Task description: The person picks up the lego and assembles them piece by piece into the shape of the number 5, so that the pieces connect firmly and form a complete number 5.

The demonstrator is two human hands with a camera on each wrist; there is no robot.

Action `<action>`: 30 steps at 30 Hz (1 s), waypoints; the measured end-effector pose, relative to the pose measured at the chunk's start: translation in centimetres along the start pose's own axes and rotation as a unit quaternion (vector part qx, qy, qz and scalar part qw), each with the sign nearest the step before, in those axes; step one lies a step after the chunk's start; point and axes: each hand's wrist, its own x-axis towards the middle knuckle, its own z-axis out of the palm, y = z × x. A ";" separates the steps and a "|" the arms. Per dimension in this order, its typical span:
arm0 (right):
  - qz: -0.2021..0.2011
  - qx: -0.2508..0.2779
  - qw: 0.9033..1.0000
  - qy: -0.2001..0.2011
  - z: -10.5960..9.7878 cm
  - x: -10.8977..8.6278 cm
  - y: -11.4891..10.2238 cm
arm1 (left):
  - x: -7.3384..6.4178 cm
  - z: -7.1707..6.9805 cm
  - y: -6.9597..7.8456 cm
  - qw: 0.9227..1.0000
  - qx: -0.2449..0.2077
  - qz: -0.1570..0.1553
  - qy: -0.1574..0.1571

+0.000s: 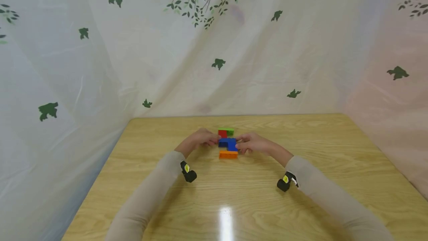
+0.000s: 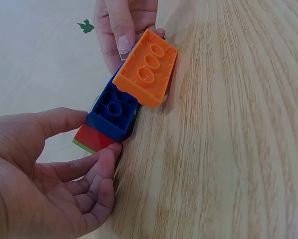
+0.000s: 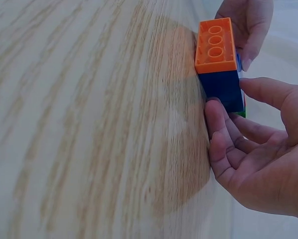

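Note:
An assembly of joined toy building bricks lies on its side on the table, with an orange brick (image 1: 228, 155) nearest me. Behind it come a blue part (image 1: 232, 144), a red brick (image 1: 222, 134) and a green brick (image 1: 230, 131) farthest away. My left hand (image 2: 44, 174) pinches the assembly near the blue and red bricks, thumb on one side and fingertips on the other. From the right, my right hand (image 3: 268, 144) holds the blue part between thumb and fingers. In the left wrist view the orange brick's hollow underside faces the camera.
The bricks and hands are over the far half of a wooden table (image 1: 227, 189). A pale cloth (image 1: 180, 66) printed with birds and branches hangs behind the table and along its sides. Small black wrist cameras (image 1: 189, 175) sit at both cuffs.

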 end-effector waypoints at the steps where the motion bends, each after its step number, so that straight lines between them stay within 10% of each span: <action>1: 0.002 0.003 1.000 0.001 -0.1 0.0 0.0 | 0.0 -0.1 0.1 1.000 0.002 0.000 -0.001; 30: -0.015 -0.007 1.000 -0.007 -0.4 -0.1 0.1 | -0.4 -0.2 0.8 1.000 -0.017 -0.012 0.002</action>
